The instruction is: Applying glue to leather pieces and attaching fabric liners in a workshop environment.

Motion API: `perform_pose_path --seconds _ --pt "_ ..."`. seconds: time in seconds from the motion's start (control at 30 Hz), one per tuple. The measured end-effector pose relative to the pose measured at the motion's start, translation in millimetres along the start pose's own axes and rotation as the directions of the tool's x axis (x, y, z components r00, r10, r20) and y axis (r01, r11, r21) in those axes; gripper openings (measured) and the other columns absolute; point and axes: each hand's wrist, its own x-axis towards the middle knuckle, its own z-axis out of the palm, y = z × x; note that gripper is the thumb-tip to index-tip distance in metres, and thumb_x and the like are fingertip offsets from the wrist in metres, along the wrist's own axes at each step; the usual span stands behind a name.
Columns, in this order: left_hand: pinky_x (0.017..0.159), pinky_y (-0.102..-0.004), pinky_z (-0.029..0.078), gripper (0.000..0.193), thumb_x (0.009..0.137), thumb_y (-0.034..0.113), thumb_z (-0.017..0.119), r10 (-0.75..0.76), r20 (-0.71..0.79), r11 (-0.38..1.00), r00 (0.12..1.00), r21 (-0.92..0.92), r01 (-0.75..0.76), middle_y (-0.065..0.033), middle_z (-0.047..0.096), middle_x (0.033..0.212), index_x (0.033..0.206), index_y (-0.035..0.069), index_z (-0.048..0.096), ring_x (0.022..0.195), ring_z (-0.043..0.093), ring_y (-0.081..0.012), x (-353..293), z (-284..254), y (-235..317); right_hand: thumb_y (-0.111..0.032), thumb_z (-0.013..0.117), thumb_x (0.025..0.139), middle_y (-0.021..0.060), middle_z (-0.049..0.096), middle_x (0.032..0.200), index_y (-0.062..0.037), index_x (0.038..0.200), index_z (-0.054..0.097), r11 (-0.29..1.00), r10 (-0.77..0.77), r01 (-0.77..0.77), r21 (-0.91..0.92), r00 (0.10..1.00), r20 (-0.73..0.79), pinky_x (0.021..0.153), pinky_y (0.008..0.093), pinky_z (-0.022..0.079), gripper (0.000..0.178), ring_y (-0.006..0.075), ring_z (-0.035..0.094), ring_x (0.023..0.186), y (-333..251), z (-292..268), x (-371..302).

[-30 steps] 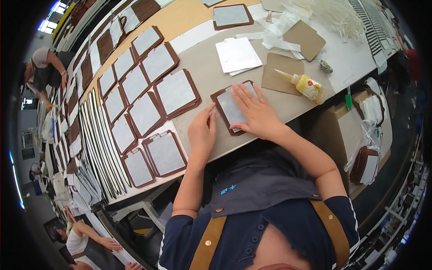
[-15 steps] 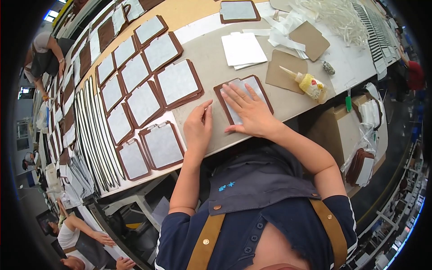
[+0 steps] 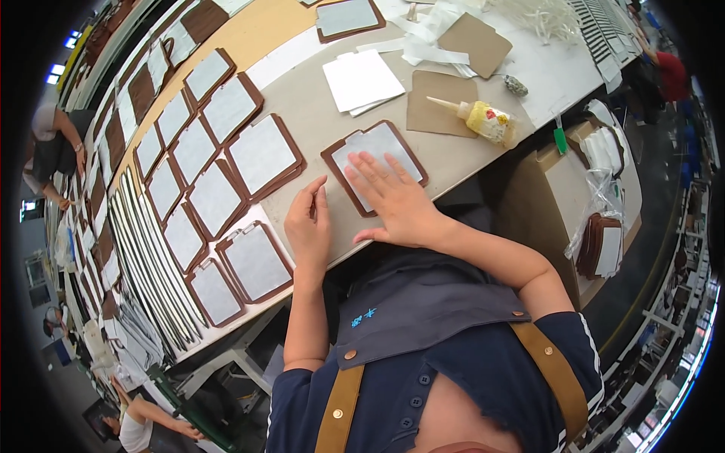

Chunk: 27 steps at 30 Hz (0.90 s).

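Note:
A brown panel with a pale grey backing sheet (image 3: 381, 143) lies on the table in front of me. My right hand (image 3: 400, 204) rests flat on its lower part, fingers spread and thumb out to the left. Just left of that panel my left hand (image 3: 308, 226) hovers by the table edge, loosely curled, thumb and forefinger a little apart, with nothing visible between them. Beyond the panel are a white stack of sheets (image 3: 362, 81) and a brown board (image 3: 438, 102). A yellow-wrapped glue bottle (image 3: 489, 123) lies on that board, nozzle pointing left.
Several stacks of brown-edged panels (image 3: 263, 151) fill the table's left side, beside long dark-and-light strips (image 3: 143, 260). White scraps (image 3: 434, 38) and another brown board (image 3: 476, 44) lie at the back. A carton (image 3: 547, 158) stands right of the table. Other people work at the left.
My view has shifted, so the table contents sit further left in the picture. My right hand has slid toward me on the panel, uncovering more of its far part.

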Motion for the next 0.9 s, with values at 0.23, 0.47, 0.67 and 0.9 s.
perform_pose_path --seconds 0.23,0.47,0.67,0.9 --pt "0.062 -0.0276 0.045 0.021 0.104 0.008 0.061 0.051 0.032 0.998 0.998 -0.034 -0.05 -0.0066 0.067 0.087 0.12 0.005 0.075 0.068 0.053 -0.0118 -0.2 7.6 11.1 -0.063 0.065 0.092 0.0213 0.027 0.17 -0.0008 0.164 0.024 0.988 0.064 -0.053 0.147 0.996 -0.068 0.129 0.0507 0.016 0.104 0.036 0.022 0.159 33.3 -11.0 -11.8" --pt "0.063 -0.028 0.044 0.02 0.103 0.007 0.063 0.068 0.007 0.998 0.998 0.008 -0.068 -0.0062 0.063 0.084 0.119 0.005 0.075 0.067 0.052 -0.0129 -2.1 3.0 4.9 -0.024 0.086 0.079 0.0073 0.059 0.129 -0.0108 0.123 0.068 0.967 -0.059 0.074 0.243 0.996 -0.071 0.123 0.0536 0.03 0.049 0.0306 0.052 0.13 58.9 -35.9 -19.9" --pt "0.062 -0.0283 0.044 0.019 0.102 0.007 0.063 0.067 0.007 0.998 0.998 -0.002 -0.067 -0.0065 0.063 0.082 0.117 0.004 0.075 0.067 0.052 -0.0132 -4.3 2.0 11.2 -0.02 0.086 0.077 0.0049 0.059 0.114 -0.0124 0.106 0.07 0.959 -0.13 0.138 0.249 0.99 -0.05 0.12 0.0511 0.031 0.034 0.0274 0.055 0.12 62.4 -32.1 -12.3" --pt "0.059 -0.0279 0.044 0.026 0.107 0.022 0.061 -0.084 0.115 0.984 0.99 -0.144 0.1 -0.0062 0.069 0.082 0.106 0.002 0.077 0.061 0.053 -0.0101 -5.8 -2.4 2.2 -0.013 0.083 0.079 0.0024 0.063 0.102 -0.0105 0.089 0.07 0.953 -0.172 0.204 0.223 0.973 -0.155 0.111 0.0468 0.037 0.017 0.0255 0.059 0.105 56.1 -40.3 -5.0"
